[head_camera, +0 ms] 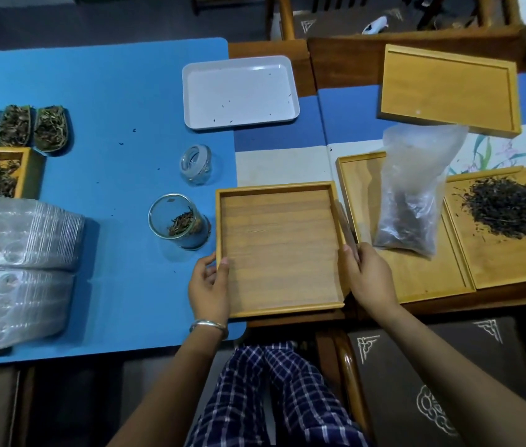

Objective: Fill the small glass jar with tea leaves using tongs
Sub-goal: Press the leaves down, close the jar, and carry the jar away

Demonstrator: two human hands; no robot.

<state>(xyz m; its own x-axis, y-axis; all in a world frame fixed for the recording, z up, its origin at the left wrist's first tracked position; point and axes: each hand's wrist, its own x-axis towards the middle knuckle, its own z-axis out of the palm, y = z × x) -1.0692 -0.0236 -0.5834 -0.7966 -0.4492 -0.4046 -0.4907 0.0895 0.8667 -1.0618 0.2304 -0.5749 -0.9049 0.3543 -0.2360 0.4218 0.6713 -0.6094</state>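
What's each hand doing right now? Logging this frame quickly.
Left hand: grips the left edge of the wooden tray.
Right hand: grips the tray's right edge.

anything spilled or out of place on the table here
Yes, mildly. Stray tea bits dot the blue mat near the glass jar and the white tray. The wooden lid at the back sits tilted, one edge propped on the plastic bag. No tongs are visible.

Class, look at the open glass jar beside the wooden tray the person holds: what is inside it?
The glass jar holds a small clump of tea leaves, far from full. The rest looks empty through the glass, though glare hides part of the bottom.
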